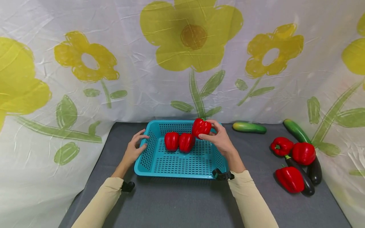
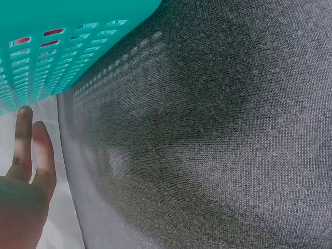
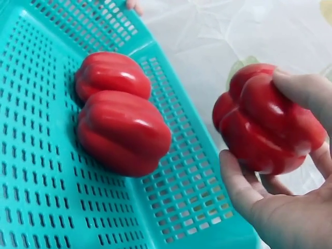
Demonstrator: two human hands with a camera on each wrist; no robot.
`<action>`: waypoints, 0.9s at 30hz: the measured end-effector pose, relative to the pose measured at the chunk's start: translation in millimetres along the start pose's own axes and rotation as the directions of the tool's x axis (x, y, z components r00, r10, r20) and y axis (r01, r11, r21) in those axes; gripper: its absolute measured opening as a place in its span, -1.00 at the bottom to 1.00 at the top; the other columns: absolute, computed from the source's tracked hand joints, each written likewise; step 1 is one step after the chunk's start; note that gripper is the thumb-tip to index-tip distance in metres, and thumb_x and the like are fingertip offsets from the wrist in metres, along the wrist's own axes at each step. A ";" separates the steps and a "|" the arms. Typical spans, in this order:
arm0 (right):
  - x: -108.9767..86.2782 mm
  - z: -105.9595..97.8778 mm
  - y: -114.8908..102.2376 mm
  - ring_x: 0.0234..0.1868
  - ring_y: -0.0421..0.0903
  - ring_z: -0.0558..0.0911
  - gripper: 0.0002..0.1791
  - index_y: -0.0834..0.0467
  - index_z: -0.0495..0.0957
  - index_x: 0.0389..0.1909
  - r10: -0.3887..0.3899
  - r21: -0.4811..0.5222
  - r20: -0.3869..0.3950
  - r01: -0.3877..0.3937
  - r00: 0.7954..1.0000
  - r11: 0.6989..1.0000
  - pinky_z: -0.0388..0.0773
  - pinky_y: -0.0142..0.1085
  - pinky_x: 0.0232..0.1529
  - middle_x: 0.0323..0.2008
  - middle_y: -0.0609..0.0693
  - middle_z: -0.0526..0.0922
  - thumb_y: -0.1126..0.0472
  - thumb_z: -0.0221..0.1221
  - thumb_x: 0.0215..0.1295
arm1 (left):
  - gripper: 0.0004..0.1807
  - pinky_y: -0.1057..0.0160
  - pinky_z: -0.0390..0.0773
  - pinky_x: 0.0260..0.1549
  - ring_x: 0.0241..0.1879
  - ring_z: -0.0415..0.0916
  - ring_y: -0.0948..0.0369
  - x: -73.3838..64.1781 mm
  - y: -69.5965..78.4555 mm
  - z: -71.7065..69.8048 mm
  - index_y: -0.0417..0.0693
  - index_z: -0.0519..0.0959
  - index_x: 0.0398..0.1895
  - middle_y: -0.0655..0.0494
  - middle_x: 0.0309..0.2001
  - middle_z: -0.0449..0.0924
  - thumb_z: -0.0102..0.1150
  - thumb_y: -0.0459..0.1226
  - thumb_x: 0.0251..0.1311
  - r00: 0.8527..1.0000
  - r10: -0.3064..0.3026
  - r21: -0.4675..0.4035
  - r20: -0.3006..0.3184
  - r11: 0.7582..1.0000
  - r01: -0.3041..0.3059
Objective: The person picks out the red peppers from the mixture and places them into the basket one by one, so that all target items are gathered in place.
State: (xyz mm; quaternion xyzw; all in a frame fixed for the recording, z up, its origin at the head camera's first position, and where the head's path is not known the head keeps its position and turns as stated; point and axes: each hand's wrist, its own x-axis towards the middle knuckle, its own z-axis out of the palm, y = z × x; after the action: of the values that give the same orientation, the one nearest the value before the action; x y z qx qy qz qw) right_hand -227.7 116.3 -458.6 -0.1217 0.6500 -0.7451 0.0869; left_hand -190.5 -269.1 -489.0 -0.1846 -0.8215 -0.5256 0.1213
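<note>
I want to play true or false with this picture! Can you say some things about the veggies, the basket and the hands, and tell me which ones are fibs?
1. Two red peppers lie in the blue basket. True.

2. The left hand is holding an eggplant. False: the left hand is beside the basket and holds nothing.

3. The right hand holds another pepper. True.

4. The cucumbers are inside the basket. False: both cucumbers lie outside it, to the right in the head view.

5. Three more peppers are to the right of the basket in the head view. True.
</note>
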 end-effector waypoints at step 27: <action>17.8 1.1 17.9 0.22 0.20 0.42 -0.46 0.20 0.40 0.34 0.119 0.049 -0.092 -0.115 0.989 0.992 0.55 0.04 0.04 0.29 0.22 0.36 0.34 0.28 0.38 | -0.69 -0.39 0.29 0.05 0.36 0.10 -0.44 0.4 1.8 0.0 -0.57 0.50 0.07 -0.48 0.42 0.15 0.07 -0.66 0.26 1.000 -0.021 -0.012 -0.002 1.000 0.021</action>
State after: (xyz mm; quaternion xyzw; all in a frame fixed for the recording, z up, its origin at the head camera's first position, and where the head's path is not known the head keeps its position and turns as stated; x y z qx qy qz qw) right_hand -244.8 107.7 -474.9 -0.0460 0.6431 -0.7576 0.1021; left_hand -190.1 -268.4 -487.3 -0.1761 -0.8200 -0.5322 0.1153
